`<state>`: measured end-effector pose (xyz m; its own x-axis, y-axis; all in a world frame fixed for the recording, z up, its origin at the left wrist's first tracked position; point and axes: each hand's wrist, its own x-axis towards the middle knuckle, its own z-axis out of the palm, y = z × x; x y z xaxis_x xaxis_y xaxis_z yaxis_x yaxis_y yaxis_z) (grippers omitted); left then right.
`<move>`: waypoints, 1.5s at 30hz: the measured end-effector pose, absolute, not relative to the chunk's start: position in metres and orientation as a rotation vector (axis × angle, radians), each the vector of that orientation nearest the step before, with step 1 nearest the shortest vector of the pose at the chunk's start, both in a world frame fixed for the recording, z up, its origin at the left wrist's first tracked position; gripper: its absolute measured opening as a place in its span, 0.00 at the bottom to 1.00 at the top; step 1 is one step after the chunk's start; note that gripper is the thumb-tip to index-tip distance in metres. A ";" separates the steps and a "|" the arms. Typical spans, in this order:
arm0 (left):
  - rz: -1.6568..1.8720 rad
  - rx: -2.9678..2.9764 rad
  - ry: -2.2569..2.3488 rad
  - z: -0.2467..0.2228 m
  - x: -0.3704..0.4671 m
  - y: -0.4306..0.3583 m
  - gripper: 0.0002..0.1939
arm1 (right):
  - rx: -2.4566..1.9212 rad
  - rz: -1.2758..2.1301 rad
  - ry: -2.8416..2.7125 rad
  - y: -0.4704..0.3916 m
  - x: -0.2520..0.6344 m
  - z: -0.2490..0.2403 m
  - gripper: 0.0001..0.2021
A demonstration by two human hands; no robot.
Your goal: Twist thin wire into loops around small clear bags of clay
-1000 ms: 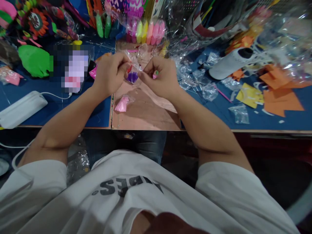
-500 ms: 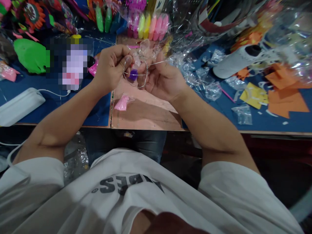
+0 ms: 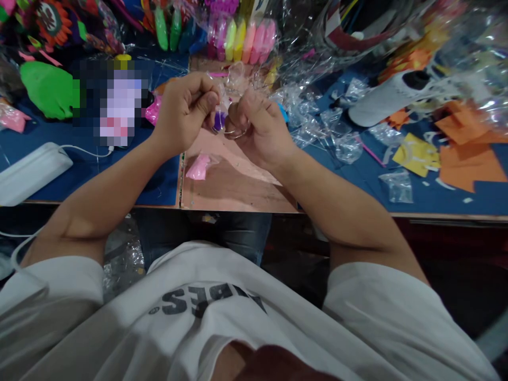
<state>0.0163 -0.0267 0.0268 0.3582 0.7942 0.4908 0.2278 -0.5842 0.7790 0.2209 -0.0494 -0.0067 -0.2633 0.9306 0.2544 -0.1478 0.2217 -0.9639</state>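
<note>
Both hands are raised over the wooden board (image 3: pixel 246 188), close together but apart. My left hand (image 3: pixel 192 108) pinches one side of a thin, clear strand (image 3: pixel 219 130) that curves between the hands. The fingers of my right hand (image 3: pixel 260 124) are curled closed on the other side of this strand. A small purple piece (image 3: pixel 219 120) shows behind the gap between the hands. Below my left hand a pink wrapped packet (image 3: pixel 198 166) lies on the board. Crumpled clear wrappers (image 3: pixel 236 79) are just beyond the fingers.
A white power bank (image 3: pixel 35 172) with a cable, a blurred-out phone (image 3: pixel 121 108) and a green lump (image 3: pixel 50 90) are at the left. Colourful packets (image 3: pixel 240 42) stand at the back. On the right are a white bottle-like object (image 3: pixel 387 100), orange sheets (image 3: pixel 472 164) and clear wrappers (image 3: pixel 345 148).
The strand's open loop has become smaller and lower between the hands. My right hand has turned, its fingers more curled, and a bit of blue now shows behind it.
</note>
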 end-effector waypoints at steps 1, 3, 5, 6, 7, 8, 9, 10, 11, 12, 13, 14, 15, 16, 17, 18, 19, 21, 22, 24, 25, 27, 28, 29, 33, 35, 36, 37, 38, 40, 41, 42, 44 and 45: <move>1.223 2.038 0.857 0.027 0.015 -0.027 0.37 | -0.796 1.248 -1.417 -0.047 0.222 -0.009 0.42; 1.245 2.082 0.809 0.026 0.014 -0.027 0.35 | -0.816 1.175 -1.429 -0.045 0.224 -0.011 0.39; 1.269 2.098 0.806 0.026 0.013 -0.028 0.33 | -0.874 1.044 -1.469 -0.045 0.228 -0.009 0.39; 1.273 2.099 0.817 0.027 0.013 -0.029 0.32 | -0.908 0.978 -1.490 -0.046 0.230 -0.007 0.39; 1.276 2.102 0.833 0.027 0.013 -0.029 0.31 | -0.934 0.923 -1.504 -0.047 0.232 -0.005 0.39; 1.267 2.115 0.852 0.028 0.013 -0.031 0.30 | -0.947 0.877 -1.509 -0.048 0.234 -0.002 0.39; 1.249 2.136 0.880 0.030 0.013 -0.032 0.29 | -0.950 0.848 -1.517 -0.049 0.235 0.000 0.38; 1.216 2.163 0.919 0.031 0.012 -0.034 0.28 | -0.951 0.830 -1.532 -0.050 0.237 0.001 0.37; 1.176 2.190 0.968 0.033 0.012 -0.036 0.27 | -0.957 0.808 -1.552 -0.050 0.238 0.002 0.35; 1.131 2.217 1.018 0.034 0.011 -0.038 0.25 | -0.970 0.779 -1.576 -0.051 0.239 0.003 0.34; 1.094 2.245 1.060 0.035 0.011 -0.040 0.23 | -0.993 0.743 -1.603 -0.051 0.240 0.003 0.32; 1.068 2.277 1.080 0.036 0.011 -0.041 0.21 | -1.021 0.699 -1.629 -0.050 0.241 0.002 0.32; 1.078 2.313 1.073 0.035 0.011 -0.041 0.19 | -1.050 0.645 -1.650 -0.049 0.242 0.001 0.32; 1.107 2.348 1.045 0.034 0.011 -0.041 0.16 | -1.074 0.582 -1.665 -0.048 0.243 0.001 0.32; 1.148 2.369 1.004 0.032 0.011 -0.039 0.13 | -1.091 0.523 -1.681 -0.046 0.244 0.000 0.33; 1.205 2.364 0.951 0.029 0.012 -0.037 0.12 | -1.098 0.481 -1.696 -0.043 0.245 -0.001 0.33; 1.264 2.328 0.897 0.026 0.013 -0.034 0.12 | -1.095 0.471 -1.713 -0.041 0.245 -0.002 0.34; 1.357 2.189 0.800 0.021 0.014 -0.027 0.13 | -1.053 0.571 -1.745 -0.037 0.246 -0.002 0.33; 1.390 2.101 0.757 0.019 0.015 -0.024 0.14 | -1.005 0.667 -1.746 -0.035 0.246 0.000 0.34; 1.393 1.947 0.678 0.018 0.015 -0.018 0.15 | -0.870 0.899 -1.707 -0.033 0.248 0.004 0.36; 1.365 1.890 0.648 0.018 0.016 -0.016 0.15 | -0.804 1.020 -1.679 -0.033 0.249 0.006 0.38; 1.311 1.806 0.583 0.018 0.017 -0.012 0.18 | -0.707 1.276 -1.618 -0.037 0.250 0.012 0.39; 1.288 1.774 0.558 0.017 0.018 -0.011 0.20 | -0.676 1.408 -1.587 -0.040 0.251 0.015 0.37; 1.272 1.746 0.535 0.016 0.019 -0.011 0.21 | -0.652 1.527 -1.559 -0.043 0.252 0.018 0.35; 1.169 1.649 0.458 0.010 0.023 -0.011 0.26 | -0.556 1.768 -1.515 -0.055 0.250 0.020 0.33; 1.123 1.619 0.427 0.007 0.025 -0.012 0.27 | -0.477 1.798 -1.550 -0.056 0.247 0.017 0.34; 1.104 1.617 0.417 0.005 0.025 -0.012 0.28 | -0.435 1.801 -1.576 -0.056 0.246 0.015 0.34; 1.087 1.623 0.410 0.005 0.025 -0.012 0.29 | -0.402 1.795 -1.606 -0.055 0.245 0.013 0.33; 1.068 1.633 0.405 0.004 0.024 -0.012 0.29 | -0.379 1.787 -1.641 -0.053 0.245 0.011 0.33; 1.041 1.653 0.394 0.005 0.024 -0.013 0.30 | -0.375 1.754 -1.691 -0.050 0.245 0.006 0.33; 1.035 1.658 0.393 0.006 0.023 -0.013 0.30 | -0.382 1.732 -1.702 -0.049 0.245 0.004 0.33; 1.034 1.666 0.393 0.007 0.023 -0.014 0.30 | -0.391 1.706 -1.707 -0.048 0.245 0.003 0.33; 1.056 1.682 0.390 0.008 0.022 -0.013 0.30 | -0.417 1.650 -1.686 -0.047 0.245 0.001 0.33; 1.075 1.693 0.391 0.009 0.022 -0.012 0.30 | -0.427 1.625 -1.669 -0.047 0.245 0.001 0.32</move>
